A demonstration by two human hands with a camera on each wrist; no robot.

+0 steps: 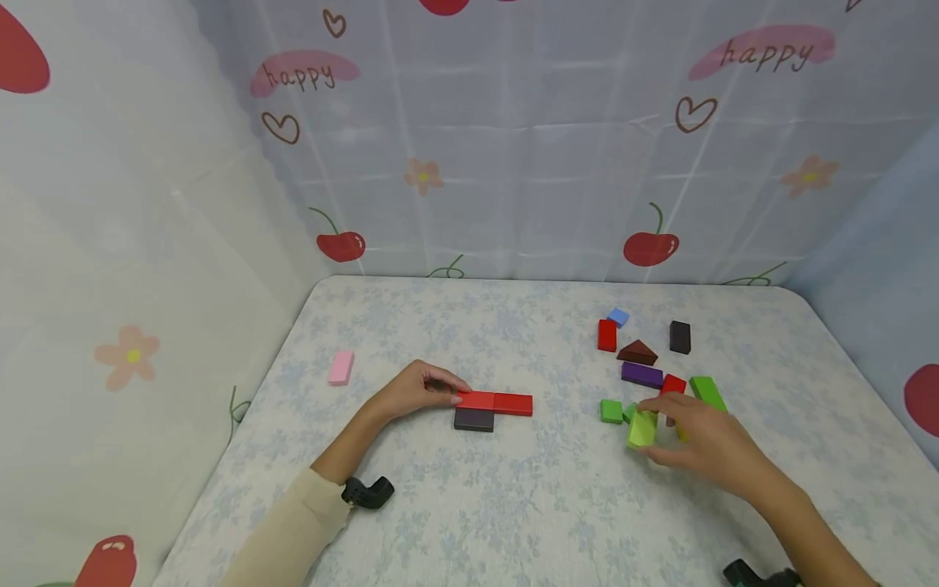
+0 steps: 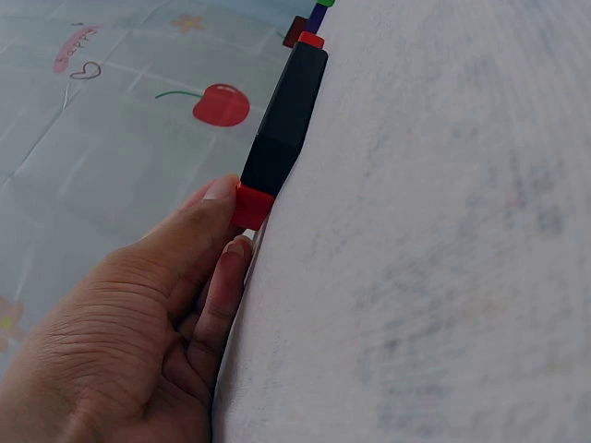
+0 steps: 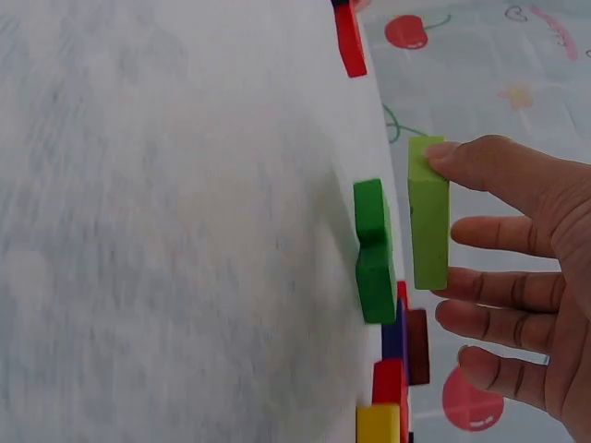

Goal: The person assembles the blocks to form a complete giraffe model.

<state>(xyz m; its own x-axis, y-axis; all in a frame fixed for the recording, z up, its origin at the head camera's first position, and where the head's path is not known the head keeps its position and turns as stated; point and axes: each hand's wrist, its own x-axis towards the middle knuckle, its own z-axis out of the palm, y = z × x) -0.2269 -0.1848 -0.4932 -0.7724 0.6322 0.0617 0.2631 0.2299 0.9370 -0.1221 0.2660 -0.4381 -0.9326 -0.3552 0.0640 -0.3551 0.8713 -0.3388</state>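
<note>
Two red blocks lie end to end, the left red block (image 1: 476, 400) and the right red block (image 1: 513, 404), with a black block (image 1: 473, 420) against the near side of the left one. My left hand (image 1: 418, 387) pinches the left red block at its left end; in the left wrist view the thumb is on the red end (image 2: 252, 207). My right hand (image 1: 704, 436) holds a light green block (image 3: 428, 221) between thumb and fingers, raised above the table. Beside it on the table are a green square block (image 1: 611, 411) and another green piece, partly hidden.
Around the right hand lie a purple block (image 1: 641, 375), a brown triangle (image 1: 637, 353), a long green block (image 1: 707, 393), red pieces and a yellow block (image 3: 377, 425). Farther back are a blue block (image 1: 619, 317) and a black block (image 1: 680, 337). A pink block (image 1: 341, 368) lies left.
</note>
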